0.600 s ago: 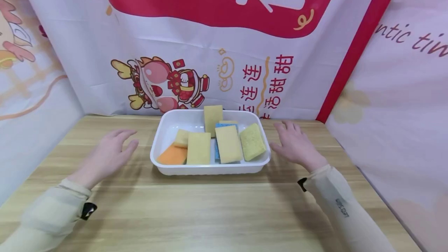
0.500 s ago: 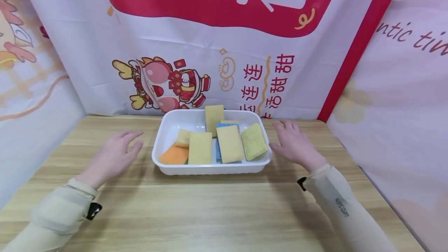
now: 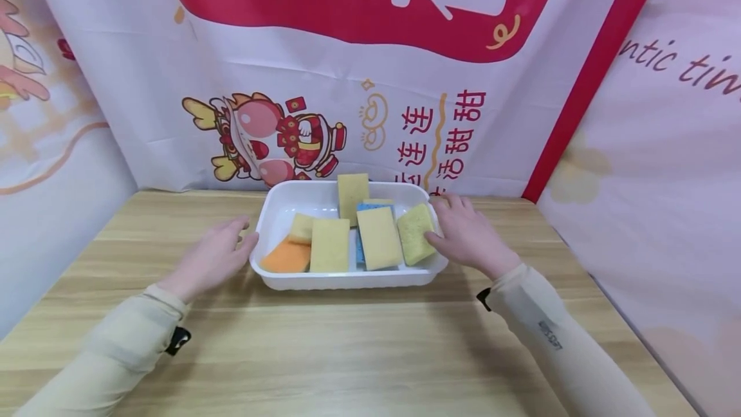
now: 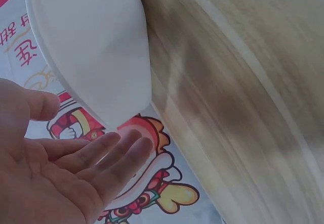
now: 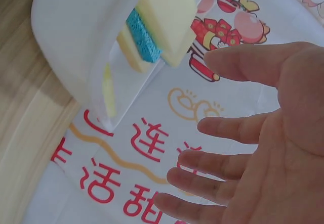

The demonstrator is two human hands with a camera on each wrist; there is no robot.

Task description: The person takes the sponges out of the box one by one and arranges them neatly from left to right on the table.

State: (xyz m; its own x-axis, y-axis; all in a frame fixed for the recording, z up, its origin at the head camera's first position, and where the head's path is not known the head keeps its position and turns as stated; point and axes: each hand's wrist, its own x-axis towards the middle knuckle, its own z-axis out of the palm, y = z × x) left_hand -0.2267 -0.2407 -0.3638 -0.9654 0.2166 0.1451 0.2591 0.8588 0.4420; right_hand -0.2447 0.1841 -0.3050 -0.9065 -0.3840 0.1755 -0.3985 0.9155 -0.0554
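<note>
Before a printed cloth [image 3: 370,60], over a wooden table [image 3: 347,346], closely flanks a white tray [image 3: 347,281] of sponges [image 3: 329,246] with left hand [image 3: 211,257] and right hand [image 3: 469,233], both relaxed and uncurled.

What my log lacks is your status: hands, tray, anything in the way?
Left hand, right hand: both empty. White tray between them, on wooden table, sponges inside. No obstruction visible.

Left grip [image 3: 213,256], right grip [image 3: 467,235] nearer white tray [image 3: 347,282].
</note>
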